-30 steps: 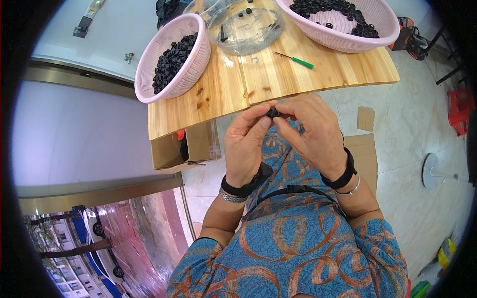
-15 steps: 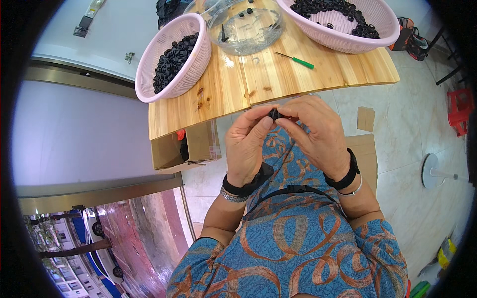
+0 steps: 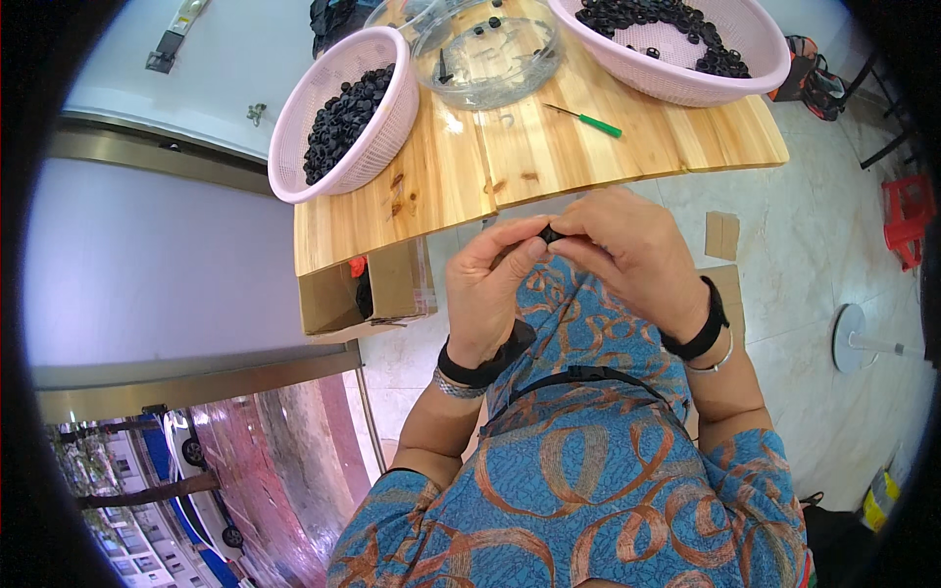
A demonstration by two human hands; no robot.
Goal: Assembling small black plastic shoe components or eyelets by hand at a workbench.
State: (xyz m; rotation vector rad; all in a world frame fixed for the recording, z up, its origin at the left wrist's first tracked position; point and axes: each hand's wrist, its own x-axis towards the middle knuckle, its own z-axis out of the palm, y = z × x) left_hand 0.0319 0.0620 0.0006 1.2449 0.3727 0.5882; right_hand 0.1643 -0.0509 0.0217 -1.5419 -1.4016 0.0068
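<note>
A small black round part (image 3: 550,234) is pinched between both my hands, just off the near edge of the wooden table. My left hand (image 3: 490,279) grips it from the left with thumb and forefinger. From the right, my right hand (image 3: 627,250) has its thumb and fingers closed on the same part. The fingertips cover most of it, so its exact kind cannot be made out. On the table (image 3: 549,147), a screwdriver with a green handle (image 3: 600,125) lies beyond my hands.
A pink basket (image 3: 397,137) of black parts stands at the table's left, another pink basket (image 3: 676,86) at the far right. Between them sits a clear plastic tub (image 3: 490,93) with a few black pieces. An open cardboard box (image 3: 400,289) is below the left edge.
My right hand has turned and its wrist has swung out to the right. The black part has shifted slightly right and shows less between the fingertips. My left hand has barely moved.
</note>
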